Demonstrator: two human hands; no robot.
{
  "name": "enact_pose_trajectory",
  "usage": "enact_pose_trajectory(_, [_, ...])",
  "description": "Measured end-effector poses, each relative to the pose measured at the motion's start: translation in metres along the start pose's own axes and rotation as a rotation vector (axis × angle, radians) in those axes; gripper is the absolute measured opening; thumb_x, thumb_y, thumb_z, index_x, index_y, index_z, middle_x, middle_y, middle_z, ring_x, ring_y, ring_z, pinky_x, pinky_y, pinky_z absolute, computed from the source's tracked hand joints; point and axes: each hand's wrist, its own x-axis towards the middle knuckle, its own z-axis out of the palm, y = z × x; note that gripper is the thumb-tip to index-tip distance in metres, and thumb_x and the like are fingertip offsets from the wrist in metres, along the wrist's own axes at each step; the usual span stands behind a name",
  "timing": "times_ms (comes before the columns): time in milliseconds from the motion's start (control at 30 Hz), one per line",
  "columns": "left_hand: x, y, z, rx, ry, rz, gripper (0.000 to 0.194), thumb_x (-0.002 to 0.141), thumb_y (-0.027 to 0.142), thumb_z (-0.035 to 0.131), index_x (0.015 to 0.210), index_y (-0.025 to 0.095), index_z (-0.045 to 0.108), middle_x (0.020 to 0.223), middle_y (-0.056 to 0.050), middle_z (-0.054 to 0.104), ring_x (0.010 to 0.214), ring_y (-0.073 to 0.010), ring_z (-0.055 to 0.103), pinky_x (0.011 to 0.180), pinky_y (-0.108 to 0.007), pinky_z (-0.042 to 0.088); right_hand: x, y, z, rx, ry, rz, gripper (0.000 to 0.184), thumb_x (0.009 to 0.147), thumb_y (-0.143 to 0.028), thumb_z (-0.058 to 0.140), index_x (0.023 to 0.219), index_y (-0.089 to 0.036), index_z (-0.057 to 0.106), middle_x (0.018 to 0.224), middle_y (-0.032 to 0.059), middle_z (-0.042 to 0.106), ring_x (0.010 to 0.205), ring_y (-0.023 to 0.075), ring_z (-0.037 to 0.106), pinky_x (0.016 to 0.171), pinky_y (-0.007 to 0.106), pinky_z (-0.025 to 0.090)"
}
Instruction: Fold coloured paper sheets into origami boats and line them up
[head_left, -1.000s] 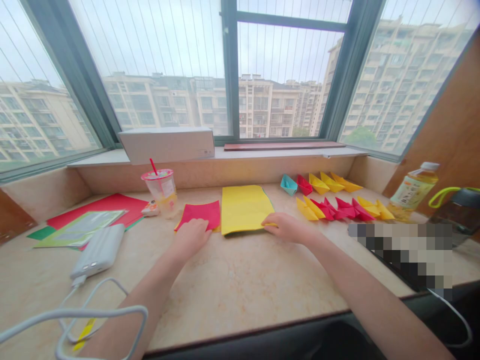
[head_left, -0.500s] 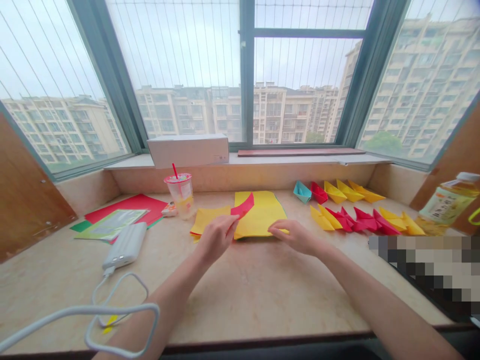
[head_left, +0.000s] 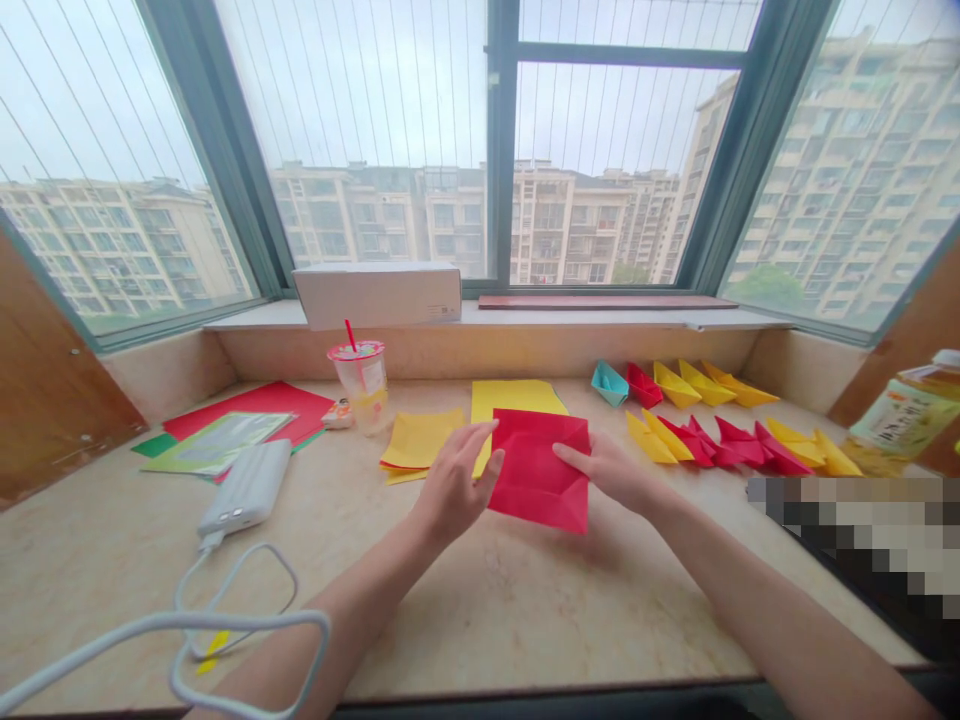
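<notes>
A square sheet of red paper point(head_left: 536, 480) with faint creases is held up over the counter. My right hand point(head_left: 611, 470) pinches its right edge, thumb on the front and fingers hidden behind. My left hand point(head_left: 457, 475) is at the sheet's left edge, thumb and fingers apart; whether it touches the paper is hard to tell. Behind the red sheet lies a larger yellow sheet stack point(head_left: 517, 395), partly covered. Left of it rests a pile of small square papers point(head_left: 420, 440), yellow on top with some red showing beneath.
Folded paper boats point(head_left: 679, 385) and other folded pieces point(head_left: 720, 440) stand in two rows at right, near a bottle point(head_left: 900, 410). At left are a lidded cup point(head_left: 360, 385), red sheets point(head_left: 292, 400), a power bank point(head_left: 247, 485) and a looping white cable point(head_left: 150, 625).
My left hand has lifted the red sheet off the small pile, baring yellow paper, and carried it right. My right hand has left the yellow stack and taken the red sheet's right edge.
</notes>
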Motion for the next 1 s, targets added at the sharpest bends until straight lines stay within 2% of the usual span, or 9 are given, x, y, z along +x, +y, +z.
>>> enact_pose_trajectory(67, [0.003, -0.006, 0.001, -0.13, 0.032, -0.202, 0.046, 0.091, 0.04, 0.055, 0.128, 0.013, 0.057, 0.123, -0.018, 0.064, 0.111, -0.0287, 0.062, 0.095, -0.045, 0.05, -0.003, -0.003, 0.002, 0.071, -0.063, 0.008, 0.039, 0.084, -0.047, 0.067, 0.112, -0.019, 0.068, 0.106, 0.0085, 0.074, 0.094, 0.0264, 0.07, 0.087, 0.043, 0.055])
enact_pose_trajectory(133, [0.003, -0.009, 0.003, -0.395, -0.065, -0.346, 0.049, 0.091, 0.047, 0.055, 0.127, 0.013, 0.058, 0.114, -0.016, 0.069, 0.099, -0.0268, 0.067, 0.085, -0.041, 0.055, -0.006, -0.007, 0.005, 0.112, -0.12, 0.016, 0.042, 0.084, -0.047, 0.068, 0.116, -0.019, 0.066, 0.108, 0.0092, 0.074, 0.096, 0.0271, 0.07, 0.089, 0.044, 0.055])
enact_pose_trajectory(233, [0.003, -0.006, 0.006, -0.81, -0.223, -0.436, 0.047, 0.09, 0.048, 0.058, 0.123, 0.014, 0.059, 0.101, -0.012, 0.073, 0.087, -0.0239, 0.071, 0.078, -0.036, 0.057, -0.007, -0.01, 0.01, 0.121, -0.139, 0.008, 0.041, 0.085, -0.046, 0.068, 0.114, -0.018, 0.065, 0.109, 0.01, 0.073, 0.096, 0.0268, 0.071, 0.087, 0.042, 0.056])
enact_pose_trajectory(333, [0.002, -0.002, 0.009, -1.01, -0.213, -0.502, 0.046, 0.085, 0.043, 0.066, 0.12, 0.014, 0.059, 0.097, -0.01, 0.074, 0.082, -0.0233, 0.072, 0.076, -0.035, 0.058, -0.005, -0.009, 0.012, 0.157, -0.058, -0.032, 0.039, 0.084, -0.046, 0.068, 0.112, -0.02, 0.06, 0.106, 0.0089, 0.074, 0.09, 0.0252, 0.072, 0.081, 0.04, 0.058])
enact_pose_trajectory(500, [0.002, -0.002, 0.012, -1.065, -0.118, -0.546, 0.046, 0.08, 0.041, 0.072, 0.114, 0.017, 0.053, 0.082, -0.004, 0.073, 0.07, -0.0192, 0.071, 0.069, -0.031, 0.057, 0.0, -0.006, 0.008, 0.211, 0.094, -0.027, 0.049, 0.077, -0.048, 0.074, 0.111, -0.026, 0.048, 0.092, 0.0035, 0.075, 0.074, 0.0241, 0.073, 0.067, 0.038, 0.06])
enact_pose_trajectory(700, [-0.001, 0.0, 0.012, -1.028, -0.127, -0.467, 0.037, 0.083, 0.04, 0.068, 0.111, 0.02, 0.053, 0.077, 0.001, 0.069, 0.067, -0.0129, 0.065, 0.061, -0.021, 0.051, 0.003, 0.001, 0.007, 0.091, 0.197, -0.137, 0.031, 0.076, -0.045, 0.072, 0.091, -0.023, 0.056, 0.081, 0.0023, 0.072, 0.068, 0.0188, 0.069, 0.059, 0.029, 0.054])
enact_pose_trajectory(767, [-0.001, 0.002, 0.011, -1.003, -0.11, -0.447, 0.033, 0.085, 0.039, 0.067, 0.109, 0.019, 0.057, 0.082, -0.001, 0.07, 0.072, -0.0133, 0.065, 0.065, -0.021, 0.051, 0.002, 0.002, 0.007, 0.023, 0.203, -0.146, 0.025, 0.078, -0.043, 0.068, 0.09, -0.022, 0.062, 0.08, 0.0034, 0.072, 0.068, 0.0182, 0.068, 0.058, 0.028, 0.052])
enact_pose_trajectory(900, [0.0, 0.005, 0.009, -0.992, -0.141, -0.419, 0.039, 0.088, 0.039, 0.062, 0.121, 0.018, 0.06, 0.098, -0.007, 0.072, 0.084, -0.0175, 0.066, 0.078, -0.027, 0.053, -0.002, 0.0, 0.007, -0.002, 0.122, -0.064, 0.031, 0.081, -0.04, 0.064, 0.102, -0.019, 0.069, 0.081, 0.0045, 0.074, 0.065, 0.0183, 0.068, 0.055, 0.028, 0.05])
enact_pose_trajectory(1000, [-0.003, 0.007, 0.007, -0.949, -0.2, -0.442, 0.052, 0.091, 0.046, 0.055, 0.136, 0.021, 0.052, 0.097, -0.007, 0.071, 0.075, -0.0163, 0.065, 0.066, -0.025, 0.053, -0.005, -0.001, 0.007, 0.028, 0.089, -0.048, 0.043, 0.083, -0.043, 0.063, 0.119, -0.019, 0.066, 0.078, 0.0041, 0.075, 0.065, 0.0192, 0.069, 0.055, 0.028, 0.052])
